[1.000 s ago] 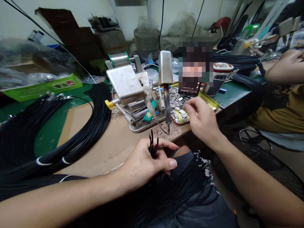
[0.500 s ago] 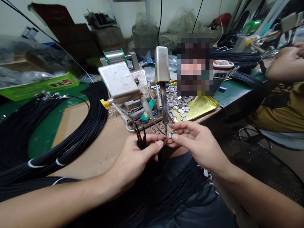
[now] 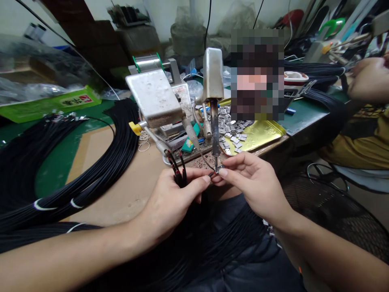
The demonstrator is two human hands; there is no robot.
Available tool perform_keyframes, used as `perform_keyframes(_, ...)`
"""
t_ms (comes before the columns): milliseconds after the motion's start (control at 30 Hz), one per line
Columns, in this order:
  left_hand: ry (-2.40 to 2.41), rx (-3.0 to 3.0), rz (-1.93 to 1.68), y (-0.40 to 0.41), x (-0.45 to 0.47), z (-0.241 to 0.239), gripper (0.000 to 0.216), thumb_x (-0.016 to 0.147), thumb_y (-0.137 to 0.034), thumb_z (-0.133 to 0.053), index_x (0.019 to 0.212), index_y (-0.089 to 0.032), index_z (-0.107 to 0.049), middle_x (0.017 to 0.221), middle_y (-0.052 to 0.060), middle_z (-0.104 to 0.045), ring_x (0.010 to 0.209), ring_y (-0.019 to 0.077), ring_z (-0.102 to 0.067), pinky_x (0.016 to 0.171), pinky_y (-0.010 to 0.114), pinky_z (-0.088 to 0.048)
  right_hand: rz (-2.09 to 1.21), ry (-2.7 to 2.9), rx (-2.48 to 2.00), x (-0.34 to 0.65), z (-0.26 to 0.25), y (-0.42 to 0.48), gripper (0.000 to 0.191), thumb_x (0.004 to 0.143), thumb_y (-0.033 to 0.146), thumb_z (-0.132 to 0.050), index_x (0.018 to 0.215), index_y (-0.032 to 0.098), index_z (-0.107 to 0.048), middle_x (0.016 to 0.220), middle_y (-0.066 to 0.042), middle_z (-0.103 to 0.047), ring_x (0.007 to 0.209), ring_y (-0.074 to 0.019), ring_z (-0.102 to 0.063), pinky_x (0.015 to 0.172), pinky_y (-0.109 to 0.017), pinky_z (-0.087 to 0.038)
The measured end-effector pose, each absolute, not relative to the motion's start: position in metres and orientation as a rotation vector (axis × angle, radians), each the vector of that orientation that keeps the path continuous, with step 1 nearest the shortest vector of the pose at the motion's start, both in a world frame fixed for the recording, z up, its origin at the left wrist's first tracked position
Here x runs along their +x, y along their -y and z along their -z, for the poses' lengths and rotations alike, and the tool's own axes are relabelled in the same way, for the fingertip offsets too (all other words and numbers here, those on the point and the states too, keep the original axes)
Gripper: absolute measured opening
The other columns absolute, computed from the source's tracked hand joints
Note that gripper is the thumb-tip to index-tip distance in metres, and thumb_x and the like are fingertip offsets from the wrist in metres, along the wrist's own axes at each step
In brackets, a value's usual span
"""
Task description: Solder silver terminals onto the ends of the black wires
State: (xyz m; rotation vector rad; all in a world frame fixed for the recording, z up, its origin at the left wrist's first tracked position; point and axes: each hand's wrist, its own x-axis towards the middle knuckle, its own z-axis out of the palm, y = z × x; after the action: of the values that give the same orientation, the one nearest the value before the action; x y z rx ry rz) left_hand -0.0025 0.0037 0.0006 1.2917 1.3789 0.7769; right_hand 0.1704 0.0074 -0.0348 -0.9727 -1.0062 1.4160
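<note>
1. Head view, nearest: lap wires [image 3: 231,227] spread below both hands, across dark clothing [image 3: 258,267], on the person's side of the bench [image 3: 316,121].
2. Left hand [image 3: 174,198] pinches one wire [image 3: 213,174] between thumb and forefinger; its curled fingers also grip spare wires [image 3: 180,176], their reddish ends standing up above the hand.
3. Right hand [image 3: 257,186] pinches a small metal connector [image 3: 220,166] between thumb and fingers.
4. Between the hands, the connector lies just right of the left fingertips and slightly farther out, with the right hand nearer to it. The held wire's long axis runs rightward and a little away, toward the connector; whether they touch is hidden.
5. Straight above stands the iron [image 3: 215,129], almost upright, its tip pointing down at that meeting place; contact cannot be told. From the left, the feeder nozzle [image 3: 191,134] slants in, its thin line reaching toward the tip.
6. Both hands are near the bench's front edge. Leftward, the board [image 3: 91,158] gives room between the left hand and the coil [image 3: 127,150]; rightward, past the edge, a fan [image 3: 331,219] sits lower.
7. Just beyond the right hand, the tray [image 3: 269,132] reaches that edge, loose connectors [image 3: 235,136] toward its left side.
8. Farther: a solder reel [image 3: 148,64], and a co-worker's hand [image 3: 367,77] at right.
</note>
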Motion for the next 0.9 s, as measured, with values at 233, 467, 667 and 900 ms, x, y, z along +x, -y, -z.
perform_keyframes(233, -1.371, 1.260, -0.815, -0.0036, -0.0016, -0.0008, 0.017, 0.078, -0.029, -0.074, 0.088, -0.016, -0.079, 0.062, 0.001, -0.067, 0.052, 0.0080, -0.047, 0.047, 0.019, -0.032, -1.399, 1.000, -0.954, 0.1691, 0.0364, -0.0064, 0.021, 0.074, 0.022, -0.081, 0.086, 0.016, -0.065, 0.074, -0.003, -0.076, 0.069, -0.0188, -0.076, 0.070, -0.030, -0.064)
perform_keyframes(467, -1.363, 1.242, -0.854, -0.0032, 0.0003, -0.0021, 0.017, 0.075, -0.028, -0.076, 0.085, -0.015, -0.079, 0.058, 0.000, -0.065, 0.050, 0.0086, -0.047, 0.047, 0.019, -0.034, -1.403, 1.003, -0.931, 0.1690, 0.0365, -0.0056, 0.020, 0.075, 0.022, -0.080, 0.087, 0.016, -0.065, 0.074, -0.003, -0.076, 0.069, -0.0184, -0.076, 0.071, -0.030, -0.064)
perform_keyframes(667, -1.362, 1.267, -0.865, -0.0035, 0.0007, -0.0008, 0.016, 0.075, -0.028, -0.074, 0.084, -0.015, -0.079, 0.061, 0.001, -0.067, 0.051, 0.0095, -0.048, 0.047, 0.020, -0.034, -1.389, 1.019, -0.928, 0.1694, 0.0380, -0.0065, 0.019, 0.076, 0.023, -0.080, 0.088, 0.017, -0.065, 0.076, -0.003, -0.076, 0.071, -0.0191, -0.076, 0.072, -0.031, -0.064)
perform_keyframes(900, -1.412, 1.282, -0.821, -0.0030, -0.0002, -0.0029, 0.018, 0.074, -0.029, -0.076, 0.087, -0.016, -0.080, 0.059, 0.001, -0.068, 0.051, 0.0095, -0.048, 0.047, 0.019, -0.035, -1.402, 1.041, -0.935, 0.1696, 0.0407, -0.0056, 0.021, 0.077, 0.025, -0.080, 0.089, 0.016, -0.065, 0.076, -0.004, -0.076, 0.071, -0.0181, -0.075, 0.072, -0.031, -0.063)
